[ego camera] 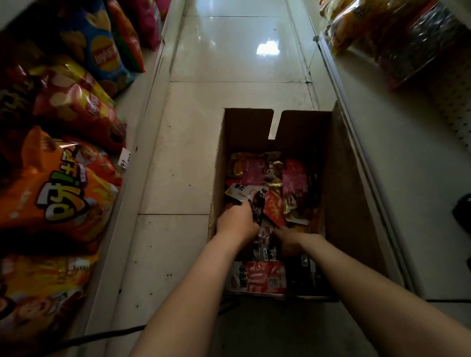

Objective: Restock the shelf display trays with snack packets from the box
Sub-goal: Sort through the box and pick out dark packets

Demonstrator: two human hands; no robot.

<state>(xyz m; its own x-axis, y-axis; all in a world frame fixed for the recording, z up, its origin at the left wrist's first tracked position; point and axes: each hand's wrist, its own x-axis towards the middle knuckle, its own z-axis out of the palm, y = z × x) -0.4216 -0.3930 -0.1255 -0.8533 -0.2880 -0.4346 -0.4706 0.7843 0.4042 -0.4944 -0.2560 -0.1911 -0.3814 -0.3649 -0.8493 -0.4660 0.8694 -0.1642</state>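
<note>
Head view: the box (346, 199) sits open on the floor (178, 168) against the right shelf (412, 195), with packets (265, 277) heaped across its bottom. My left hand (235, 224) curls round a dark packet (258, 204) by the box's left wall. My right hand (289, 241) reaches into the heap beside it, fingers hidden, so I cannot tell its grip.

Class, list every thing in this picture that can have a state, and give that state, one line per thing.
cardboard box: open, flaps up, standing on the aisle floor.
snack packets: lying jumbled inside the box.
left hand: in the box, fingers curled round packets.
right hand: down among the packets; fingers hidden, so the grip cannot be told.
chip bags: puffed full, leaning on the left shelf.
</note>
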